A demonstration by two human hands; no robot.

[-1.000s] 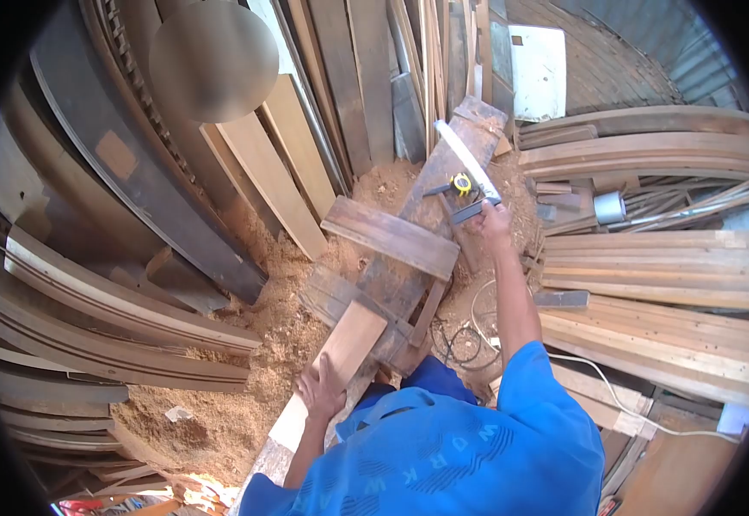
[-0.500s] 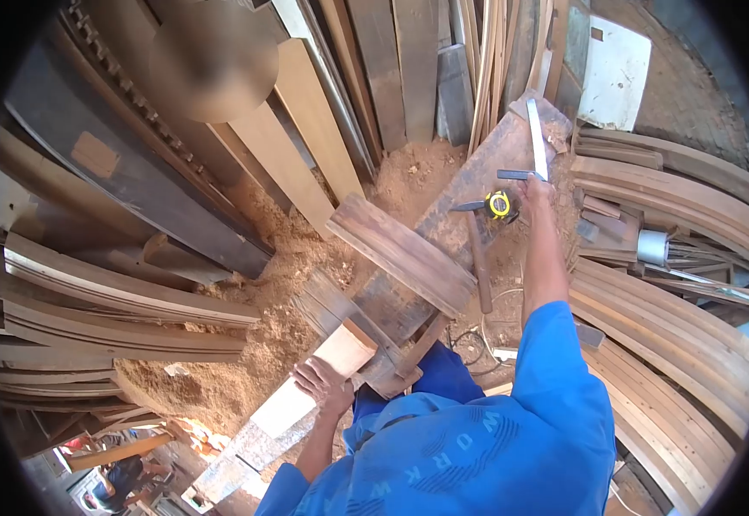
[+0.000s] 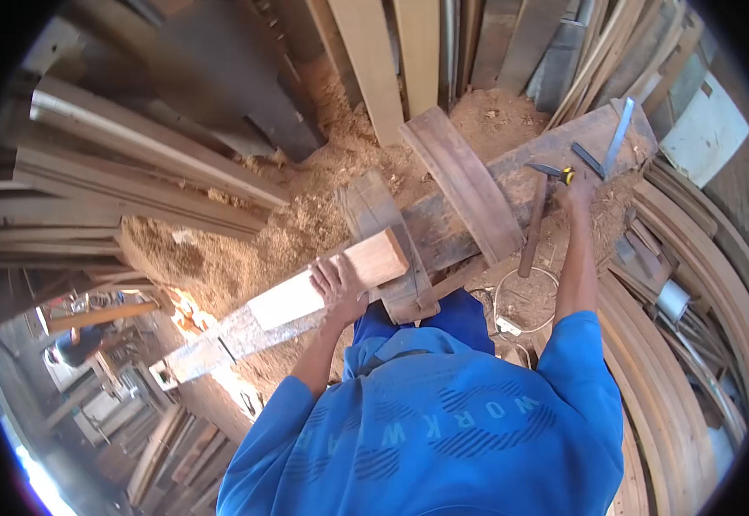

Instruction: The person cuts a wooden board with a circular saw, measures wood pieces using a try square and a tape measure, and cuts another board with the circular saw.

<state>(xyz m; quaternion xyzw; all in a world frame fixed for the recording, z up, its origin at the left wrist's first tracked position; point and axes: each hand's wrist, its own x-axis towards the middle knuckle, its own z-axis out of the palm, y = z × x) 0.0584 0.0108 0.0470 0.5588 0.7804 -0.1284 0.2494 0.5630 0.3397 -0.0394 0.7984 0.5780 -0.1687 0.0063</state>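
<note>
Square (image 3: 619, 138): formerly in the right hand, now lying on the worktop (image 3: 516, 162) toward its far end. Right hand (image 3: 574, 193): moved to the tape measure (image 3: 568, 175), fingers against it; closure cannot be told. Left hand (image 3: 338, 285): fingers spread atop the pale wood block (image 3: 374, 261), as before. Hammer (image 3: 533, 228): head beside the tape measure, handle overhanging the near edge. Open room: bare strip between curved board (image 3: 469, 191) and hammer.
</note>
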